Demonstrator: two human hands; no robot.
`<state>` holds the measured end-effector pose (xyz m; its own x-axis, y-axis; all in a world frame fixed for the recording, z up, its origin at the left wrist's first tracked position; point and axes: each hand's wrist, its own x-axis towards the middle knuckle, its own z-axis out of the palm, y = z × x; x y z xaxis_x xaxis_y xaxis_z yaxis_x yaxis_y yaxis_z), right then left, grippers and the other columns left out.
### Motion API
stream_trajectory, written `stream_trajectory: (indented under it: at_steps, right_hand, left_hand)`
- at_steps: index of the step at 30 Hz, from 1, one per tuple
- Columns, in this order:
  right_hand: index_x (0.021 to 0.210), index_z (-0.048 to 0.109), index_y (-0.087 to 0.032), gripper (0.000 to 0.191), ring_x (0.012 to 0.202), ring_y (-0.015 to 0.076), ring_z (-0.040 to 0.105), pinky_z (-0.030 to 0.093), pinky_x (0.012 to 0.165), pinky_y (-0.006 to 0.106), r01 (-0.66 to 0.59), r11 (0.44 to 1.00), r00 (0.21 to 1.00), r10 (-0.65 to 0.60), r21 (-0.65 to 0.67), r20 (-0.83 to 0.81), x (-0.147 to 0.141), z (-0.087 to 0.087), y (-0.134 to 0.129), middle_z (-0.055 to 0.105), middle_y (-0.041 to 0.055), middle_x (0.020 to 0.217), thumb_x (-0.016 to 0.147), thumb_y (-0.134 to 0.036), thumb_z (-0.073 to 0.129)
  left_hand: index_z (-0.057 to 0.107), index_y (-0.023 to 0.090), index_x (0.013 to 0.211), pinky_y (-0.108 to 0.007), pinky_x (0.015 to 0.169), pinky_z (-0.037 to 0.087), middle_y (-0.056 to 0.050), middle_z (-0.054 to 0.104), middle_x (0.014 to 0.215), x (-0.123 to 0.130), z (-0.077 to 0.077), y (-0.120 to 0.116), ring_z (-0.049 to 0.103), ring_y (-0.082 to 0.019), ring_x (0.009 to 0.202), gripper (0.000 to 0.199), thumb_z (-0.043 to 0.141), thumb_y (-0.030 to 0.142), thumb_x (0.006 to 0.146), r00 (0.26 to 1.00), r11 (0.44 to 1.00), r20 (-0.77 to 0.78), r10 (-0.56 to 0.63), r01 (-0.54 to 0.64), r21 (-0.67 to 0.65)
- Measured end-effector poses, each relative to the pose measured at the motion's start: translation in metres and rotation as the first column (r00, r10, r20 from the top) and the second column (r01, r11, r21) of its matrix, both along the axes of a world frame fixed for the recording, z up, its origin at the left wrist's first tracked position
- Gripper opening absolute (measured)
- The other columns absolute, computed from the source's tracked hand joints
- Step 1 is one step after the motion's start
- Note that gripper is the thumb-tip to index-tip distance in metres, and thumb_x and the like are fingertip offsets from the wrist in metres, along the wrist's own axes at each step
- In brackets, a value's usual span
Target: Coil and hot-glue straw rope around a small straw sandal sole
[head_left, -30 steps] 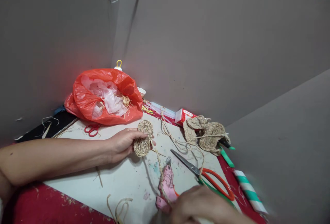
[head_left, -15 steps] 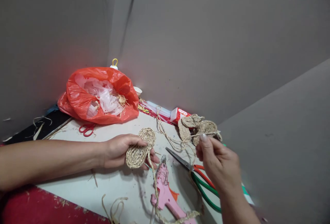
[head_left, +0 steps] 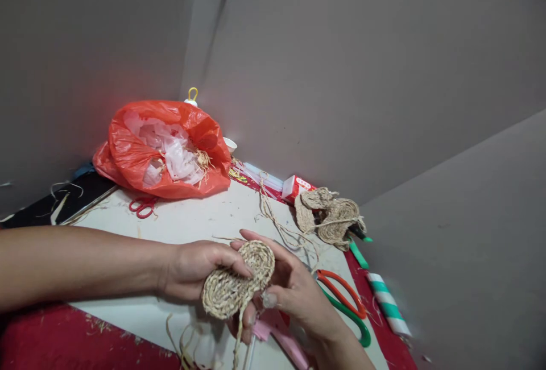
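Observation:
A coiled oval piece of braided straw [head_left: 226, 292] is gripped in my left hand [head_left: 200, 270], its thumb pressed on top. From the piece a braided tail [head_left: 239, 336] hangs down. My right hand [head_left: 294, 290] is at the right edge of the coil, fingers behind it and thumb near the tail's start; whether it grips anything is unclear. Beneath my hands lies a pink glue gun [head_left: 284, 336], partly hidden. Large scissors with orange and green handles [head_left: 345, 296] rest right of my right hand, their blades mostly hidden.
A red plastic bag [head_left: 128, 159] stands at the back left, with small red scissors [head_left: 143, 207] before it. More braided straw pieces [head_left: 336, 219] lie at the back right beside a red and white box [head_left: 295, 188]. A green-and-white striped roll [head_left: 389, 304] sits at the right.
My right hand has moved left from beside the straw pieces to the coil. The coil has shifted down and right with my left hand. The view has moved slightly.

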<state>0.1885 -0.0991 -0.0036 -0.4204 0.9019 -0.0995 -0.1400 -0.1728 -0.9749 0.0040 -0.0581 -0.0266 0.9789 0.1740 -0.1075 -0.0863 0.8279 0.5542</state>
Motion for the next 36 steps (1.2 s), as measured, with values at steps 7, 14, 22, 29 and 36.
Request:
stream_trajectory:
  at_steps: [7, 14, 22, 29, 36]
  right_hand:
    - [0.120, 0.067, -0.029, 0.072, 0.095, 0.0231, 0.071, 0.057, 0.079, 0.032, -0.019, 1.000, 0.999, 0.019, -0.022, -0.031, -0.005, 0.006, -0.007, 0.072, 0.0060, 0.113, 0.053, -0.026, 0.093]
    - [0.110, 0.071, -0.028, 0.059, 0.088, 0.0197, 0.071, 0.057, 0.076, 0.028, 0.098, 0.991, 0.995, -0.097, 0.087, -0.017, 0.012, 0.005, -0.007, 0.075, 0.0052, 0.106, 0.055, -0.027, 0.092]
    - [0.118, 0.067, -0.024, 0.059, 0.097, 0.0276, 0.069, 0.056, 0.077, 0.034, 0.177, 0.976, 0.982, -0.184, 0.126, 0.046, 0.005, 0.006, -0.003, 0.073, 0.0111, 0.111, 0.067, -0.050, 0.082]
    - [0.087, 0.075, -0.019, 0.022, 0.079, 0.0201, 0.066, 0.053, 0.078, 0.031, 0.267, 0.936, 0.904, -0.326, 0.230, 0.278, -0.018, 0.008, -0.012, 0.074, 0.0053, 0.085, 0.084, -0.040, 0.069]
    - [0.074, 0.069, -0.020, 0.032, 0.059, 0.0169, 0.059, 0.050, 0.060, 0.029, 0.424, 0.863, 0.852, -0.483, 0.274, 0.203, -0.002, -0.002, -0.008, 0.066, 0.0010, 0.064, 0.085, -0.050, 0.064]
  left_hand:
    - [0.068, 0.013, 0.075, -0.039, 0.067, 0.052, -0.006, 0.064, 0.051, 0.001, 0.004, -0.008, 0.068, -0.027, 0.065, 0.022, 0.060, 0.030, 0.064, 0.999, 0.999, 0.007, -0.044, 0.045, -0.016]
    - [0.069, 0.013, 0.073, -0.036, 0.066, 0.051, -0.005, 0.068, 0.061, -0.007, 0.022, -0.006, 0.069, -0.023, 0.063, 0.016, 0.066, 0.029, 0.073, 0.993, 0.972, -0.017, -0.120, 0.121, 0.201]
    - [0.068, 0.015, 0.078, -0.027, 0.061, 0.047, -0.001, 0.067, 0.065, -0.007, 0.021, 0.002, 0.059, -0.012, 0.052, 0.028, 0.079, 0.038, 0.067, 0.978, 0.940, -0.077, 0.194, -0.162, 0.299]
    - [0.064, 0.014, 0.072, -0.024, 0.064, 0.041, 0.001, 0.058, 0.068, -0.008, 0.024, 0.001, 0.052, -0.011, 0.063, 0.028, 0.081, 0.033, 0.061, 0.965, 0.902, -0.071, 0.253, -0.208, 0.378]
    - [0.061, 0.018, 0.081, -0.024, 0.063, 0.042, 0.001, 0.065, 0.067, -0.009, 0.024, 0.004, 0.055, -0.011, 0.057, 0.040, 0.086, 0.033, 0.053, 0.982, 0.954, -0.160, 0.098, -0.047, 0.296]
